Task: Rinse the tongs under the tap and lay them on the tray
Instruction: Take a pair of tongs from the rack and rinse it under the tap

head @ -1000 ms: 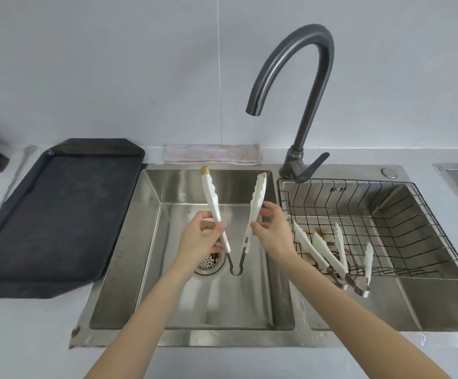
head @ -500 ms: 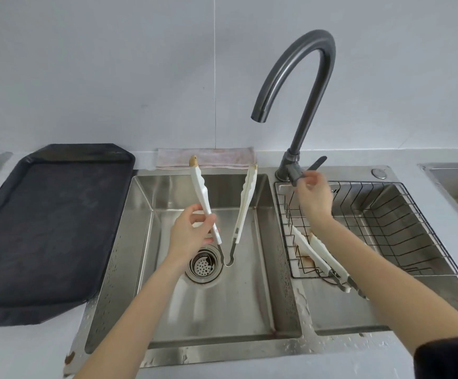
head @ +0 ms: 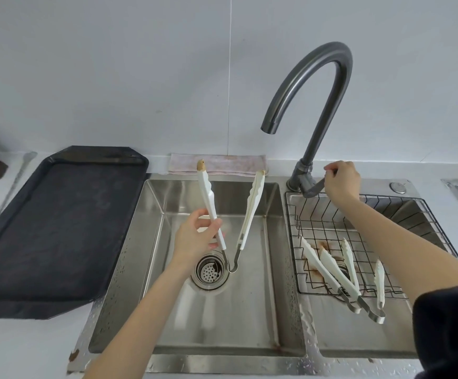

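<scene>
My left hand (head: 195,236) grips one arm of the splayed tongs (head: 251,212) over the sink (head: 249,324); my right hand (head: 341,180) pinches the tap (head: 318,105) lever.

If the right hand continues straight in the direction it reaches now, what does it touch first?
The right hand already reaches the tap lever; its fingers appear to touch it. Straight on lies the tap base, though depth is unclear.
</scene>
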The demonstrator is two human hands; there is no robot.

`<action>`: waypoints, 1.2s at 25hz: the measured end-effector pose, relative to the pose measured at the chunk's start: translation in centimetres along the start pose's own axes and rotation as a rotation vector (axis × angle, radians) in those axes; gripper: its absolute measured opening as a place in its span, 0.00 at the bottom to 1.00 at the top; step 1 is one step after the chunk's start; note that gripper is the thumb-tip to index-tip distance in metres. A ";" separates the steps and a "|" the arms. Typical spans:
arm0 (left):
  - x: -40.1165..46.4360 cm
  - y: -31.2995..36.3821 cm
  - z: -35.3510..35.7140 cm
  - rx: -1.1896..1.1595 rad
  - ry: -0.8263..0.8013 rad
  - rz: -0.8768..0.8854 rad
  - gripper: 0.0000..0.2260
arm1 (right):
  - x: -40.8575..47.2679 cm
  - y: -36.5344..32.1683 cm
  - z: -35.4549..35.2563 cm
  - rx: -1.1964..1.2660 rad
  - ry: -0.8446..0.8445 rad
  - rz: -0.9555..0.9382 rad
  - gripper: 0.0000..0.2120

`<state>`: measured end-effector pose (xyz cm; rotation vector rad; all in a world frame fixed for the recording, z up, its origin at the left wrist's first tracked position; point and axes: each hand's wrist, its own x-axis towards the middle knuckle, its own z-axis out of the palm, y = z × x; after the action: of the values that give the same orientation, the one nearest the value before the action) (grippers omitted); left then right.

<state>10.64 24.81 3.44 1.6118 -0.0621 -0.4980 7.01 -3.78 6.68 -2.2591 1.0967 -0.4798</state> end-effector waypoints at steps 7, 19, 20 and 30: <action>-0.2 -0.2 0.5 0.007 0.009 -0.020 0.08 | -0.1 0.8 0.1 0.036 -0.019 -0.044 0.15; -1.2 -0.2 0.5 0.020 0.005 -0.013 0.07 | -1.6 1.1 -0.1 0.031 0.001 -0.042 0.15; -1.3 -0.3 0.5 0.019 0.002 -0.013 0.07 | -2.3 0.8 0.0 0.044 0.022 -0.064 0.15; -2.4 -0.3 -0.5 0.136 0.020 0.003 0.09 | -10.2 -2.8 7.5 1.019 -0.684 0.592 0.16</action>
<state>8.63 26.14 3.82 1.7492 -0.0852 -0.4837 6.64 8.30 2.03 -0.9989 0.8034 0.0282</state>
